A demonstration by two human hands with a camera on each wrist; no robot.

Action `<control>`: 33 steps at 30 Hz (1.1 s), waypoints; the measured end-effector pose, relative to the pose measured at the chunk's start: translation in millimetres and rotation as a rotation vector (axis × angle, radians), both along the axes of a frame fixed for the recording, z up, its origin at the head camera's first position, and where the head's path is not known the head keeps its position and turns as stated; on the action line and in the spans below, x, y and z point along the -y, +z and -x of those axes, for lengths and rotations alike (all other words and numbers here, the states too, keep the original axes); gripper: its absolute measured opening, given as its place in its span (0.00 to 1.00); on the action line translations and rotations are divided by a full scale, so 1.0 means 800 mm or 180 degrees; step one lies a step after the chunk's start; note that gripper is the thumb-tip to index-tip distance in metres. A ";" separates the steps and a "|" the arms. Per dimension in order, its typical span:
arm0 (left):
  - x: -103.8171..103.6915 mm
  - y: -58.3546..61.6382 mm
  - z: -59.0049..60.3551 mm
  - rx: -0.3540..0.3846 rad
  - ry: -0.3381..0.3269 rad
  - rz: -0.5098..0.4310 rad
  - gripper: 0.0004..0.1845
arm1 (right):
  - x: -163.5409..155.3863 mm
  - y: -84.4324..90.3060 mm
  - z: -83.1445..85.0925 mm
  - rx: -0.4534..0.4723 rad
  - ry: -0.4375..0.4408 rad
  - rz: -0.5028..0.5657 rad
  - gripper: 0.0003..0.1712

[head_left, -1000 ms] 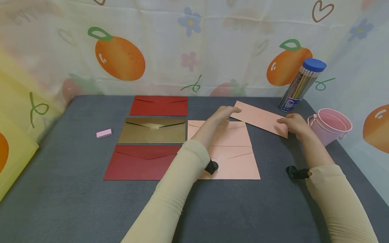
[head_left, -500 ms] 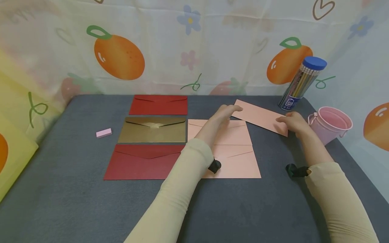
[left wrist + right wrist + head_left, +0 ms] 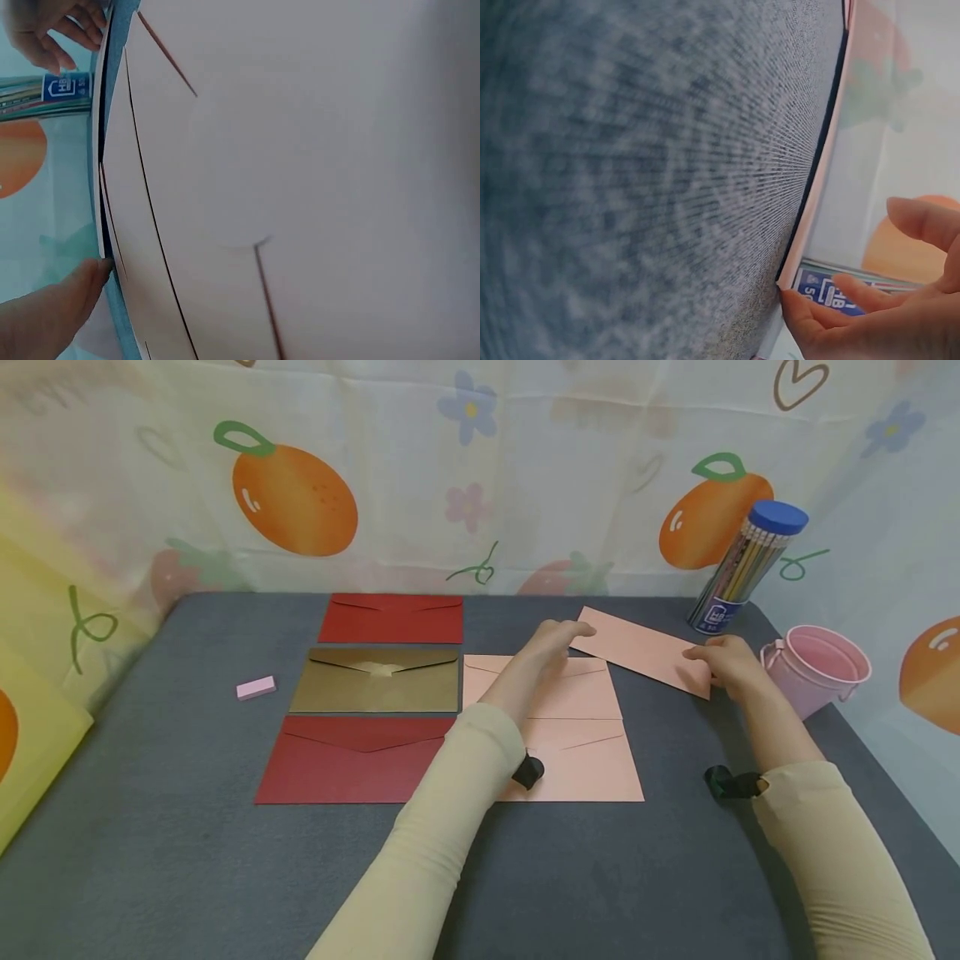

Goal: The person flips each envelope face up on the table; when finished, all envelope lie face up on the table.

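Observation:
A plain pale-pink envelope (image 3: 637, 647) lies slantwise at the back right of the table, a thin dark line under its near edge. At its left end my left hand (image 3: 543, 652) holds the edge, the thumb tip showing there in the left wrist view. My right hand (image 3: 731, 667) holds the right corner, one digit stretched over the top. Below it lie two pale-pink envelopes (image 3: 577, 760), flaps up, partly hidden by my left arm. To their left are a dark red envelope (image 3: 348, 768), a gold envelope (image 3: 375, 689) and a bright red envelope (image 3: 397, 622).
A clear tub of pencils with a blue lid (image 3: 738, 572) stands behind my right hand. A pink bucket (image 3: 813, 672) stands right beside that hand. A small pink block (image 3: 257, 687) lies left of the envelopes. A fruit-print curtain (image 3: 405, 468) closes off the back.
Hands and slanted envelope stay nearly in place. My left forearm has shifted slightly to the right since the first frame, and the head view has moved a little.

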State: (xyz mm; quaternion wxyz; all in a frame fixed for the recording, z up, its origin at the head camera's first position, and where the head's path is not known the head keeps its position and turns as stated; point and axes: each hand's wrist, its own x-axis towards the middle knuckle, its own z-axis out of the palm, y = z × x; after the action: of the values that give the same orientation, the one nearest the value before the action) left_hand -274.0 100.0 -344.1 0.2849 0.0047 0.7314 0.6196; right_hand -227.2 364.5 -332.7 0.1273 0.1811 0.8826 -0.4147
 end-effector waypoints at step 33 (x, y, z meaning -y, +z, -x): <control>0.025 0.011 0.003 -0.0051 0.0560 -0.0687 0.22 | 0.004 -0.003 -0.005 -0.0386 0.0087 0.0228 0.37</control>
State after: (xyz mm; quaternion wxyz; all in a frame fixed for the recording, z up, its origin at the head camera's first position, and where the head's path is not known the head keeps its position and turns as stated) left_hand -276.3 80.0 -335.2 0.2214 -0.0239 0.6603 0.7172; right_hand -223.2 361.6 -334.8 0.0856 0.1389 0.8757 -0.4545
